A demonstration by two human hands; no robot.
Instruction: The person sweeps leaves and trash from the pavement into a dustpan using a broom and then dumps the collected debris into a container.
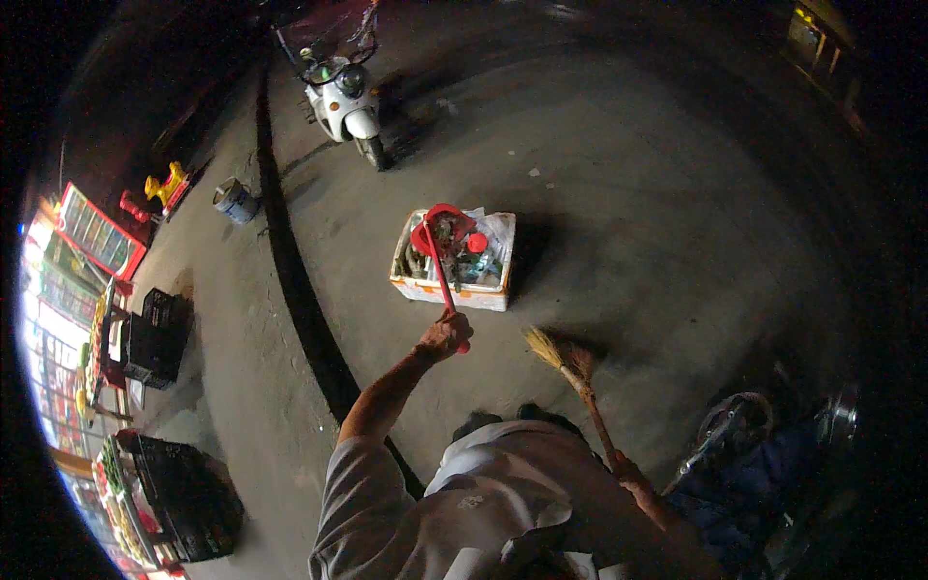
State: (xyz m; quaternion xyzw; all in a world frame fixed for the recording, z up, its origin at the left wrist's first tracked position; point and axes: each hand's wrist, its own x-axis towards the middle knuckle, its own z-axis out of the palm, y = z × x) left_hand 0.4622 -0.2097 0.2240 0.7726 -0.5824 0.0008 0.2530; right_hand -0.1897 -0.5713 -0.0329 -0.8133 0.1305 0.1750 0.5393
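My left hand [445,334] is closed round the handle of a red dustpan [438,261]. The dustpan's scoop, with some litter in it, is over the left part of a white foam box [452,293]. Inside that box lie plastic bags, scraps and a round red thing [477,243]. Down at my right side, my right hand [629,473] grips the wooden handle of a straw broom [586,389]. The broom's bristles point forward, low near the ground, to the right of the box; whether they touch it I cannot tell.
A white scooter [350,111] stands ahead, with a grey bucket [235,201] to its left. Black crates [155,338] and produce stands [121,488] line the left side. A dark strip [290,280] crosses the pavement. A dark blue vehicle [744,483] is close on my right.
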